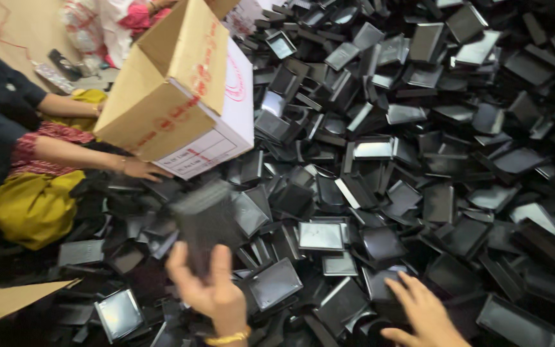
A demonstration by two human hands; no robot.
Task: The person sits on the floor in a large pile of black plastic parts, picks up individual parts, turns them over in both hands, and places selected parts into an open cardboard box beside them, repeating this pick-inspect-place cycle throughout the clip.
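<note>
My left hand [210, 289] grips a blurred black tray [203, 222] held upright above it; right hand [422, 311] lies open, fingers spread on the pile [419, 128], trays just ahead.

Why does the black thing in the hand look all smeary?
Head view: the dark square tray above the left hand is streaked by motion blur; glare whitens the shiny black plastic trays in the heap; the cardboard box looks slightly soft.

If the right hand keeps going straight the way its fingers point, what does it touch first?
Probably the shallow black plastic tray just beyond the right hand, whose fingertips look nearly on it; depth is unclear.
</note>
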